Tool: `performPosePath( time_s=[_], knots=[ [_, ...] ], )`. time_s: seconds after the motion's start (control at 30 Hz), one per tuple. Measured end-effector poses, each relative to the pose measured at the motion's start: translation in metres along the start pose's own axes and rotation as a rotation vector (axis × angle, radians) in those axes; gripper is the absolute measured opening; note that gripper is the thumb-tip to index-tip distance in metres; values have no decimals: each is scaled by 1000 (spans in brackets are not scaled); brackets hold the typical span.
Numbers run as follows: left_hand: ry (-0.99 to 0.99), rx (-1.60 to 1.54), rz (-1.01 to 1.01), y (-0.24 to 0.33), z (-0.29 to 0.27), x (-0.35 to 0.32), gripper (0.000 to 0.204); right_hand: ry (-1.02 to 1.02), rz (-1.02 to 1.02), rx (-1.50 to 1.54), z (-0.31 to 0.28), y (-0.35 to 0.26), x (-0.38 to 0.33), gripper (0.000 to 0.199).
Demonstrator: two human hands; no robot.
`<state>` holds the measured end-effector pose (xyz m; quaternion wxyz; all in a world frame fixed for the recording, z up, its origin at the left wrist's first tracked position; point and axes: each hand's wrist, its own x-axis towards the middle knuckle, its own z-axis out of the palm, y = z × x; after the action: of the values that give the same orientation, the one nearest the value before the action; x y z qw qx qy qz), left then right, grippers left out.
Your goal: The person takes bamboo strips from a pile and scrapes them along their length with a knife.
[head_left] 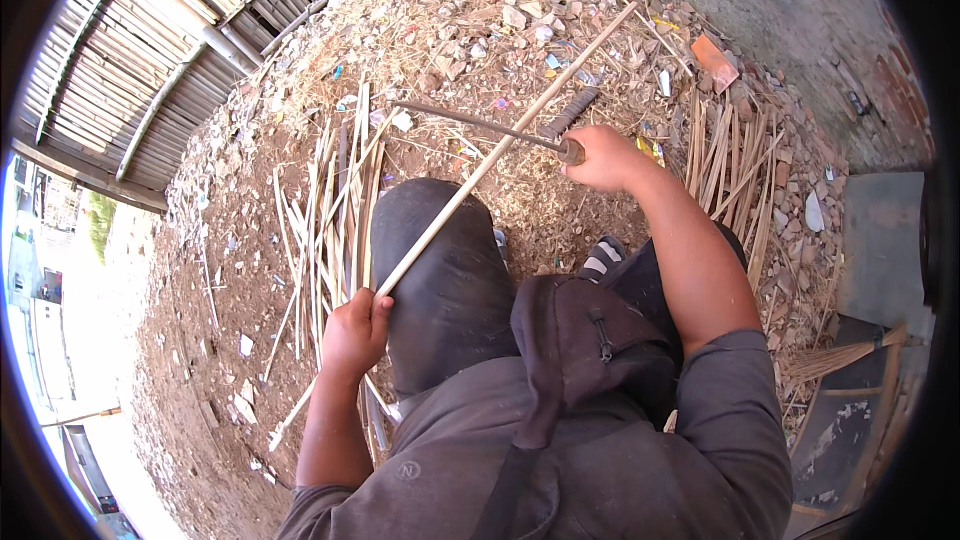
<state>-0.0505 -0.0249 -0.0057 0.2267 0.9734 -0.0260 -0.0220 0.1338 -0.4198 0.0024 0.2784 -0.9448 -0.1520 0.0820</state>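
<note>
- Over the left knee (425, 215) runs the long pale stick (440, 220), slanting up and away to the right; the leg probably serves as a prop under it.
- Left hand (355, 335): fingers curled around the stick near the thigh, thumb laid along it, likely to stop it rolling or sliding. A pale stick end shows past the wrist; can't tell if same piece.
- Right hand (605, 158): fist wrapped on the handle end of a long thin knife (460, 120), tip pointing left. Gripped well back, so the whole blade looks free.
- Knife crosses the stick beyond the knee, away from the left fingers, which seems the safer spot. Can't tell whether the edge presses in or just meets it.
- Loose strips (325, 210) heaped on the ground left of the leg, more strips (735, 155) off to the right; both bundles sit at the sides, perhaps to leave room between.
- Dark ribbed rod (572, 112) lies just beyond the stick, near the right hand, untouched.
- Bag (570, 335) slung across the front, resting at the lap, apparently out of both hands' way.
- Orange brick piece (714, 62) among rubble, well apart.
</note>
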Motion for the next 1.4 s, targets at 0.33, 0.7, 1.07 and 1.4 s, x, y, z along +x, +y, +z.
performPosePath(
  time_s=[0.33, 0.7, 1.07, 1.4],
  knots=[
    [93, 25, 24, -3, 9, -2, 35, -27, -62, -44, 1, -7, 4, 24],
    [58, 59, 22, -2, -1, -4, 37, -109, 35, -66, 1, 7, 10, 24],
    [-24, 40, 13, -4, -12, 0, 38, 156, 112, 120, 10, 31, 6, 31],
    [-15, 38, 28, -3, -13, 2, 38, 23, 46, -25, 8, 14, 7, 26]
  ],
)
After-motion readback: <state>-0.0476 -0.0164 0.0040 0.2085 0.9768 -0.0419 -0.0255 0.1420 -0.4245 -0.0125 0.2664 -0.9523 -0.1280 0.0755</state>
